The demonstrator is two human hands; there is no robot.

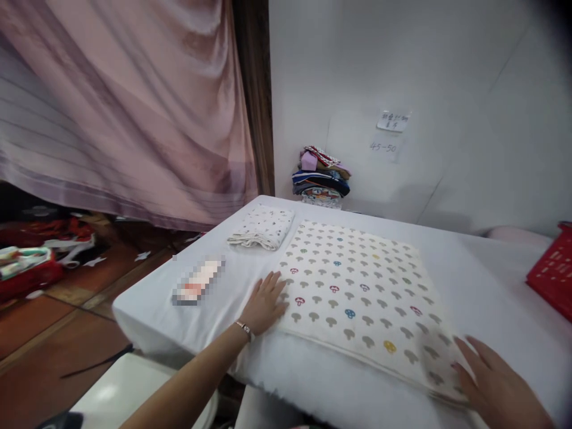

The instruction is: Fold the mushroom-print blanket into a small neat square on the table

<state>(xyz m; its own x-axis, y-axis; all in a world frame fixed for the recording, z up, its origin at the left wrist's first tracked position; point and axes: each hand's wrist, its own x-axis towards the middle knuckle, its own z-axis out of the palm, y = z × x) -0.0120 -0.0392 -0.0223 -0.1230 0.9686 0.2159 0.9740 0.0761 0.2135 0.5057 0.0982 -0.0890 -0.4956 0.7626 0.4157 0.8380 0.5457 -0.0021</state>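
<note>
Mushroom-print cloth wanted even smoothing; my left hand and right hand lay spread toward the table's front corners

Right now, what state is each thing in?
Mushroom-print cloth: laid flat.
Speckled cloth: folded.
Fabric pile: folded, stacked.
Pink curtain: hanging in folds.
Paper notes: posted, written on.
White cover: draped, slightly creased.
Red basket at right: partly visible, contents hidden.
Left hand: grip open, on the mushroom-print cloth's left edge.
Right hand: grip open, at its right edge.
</note>
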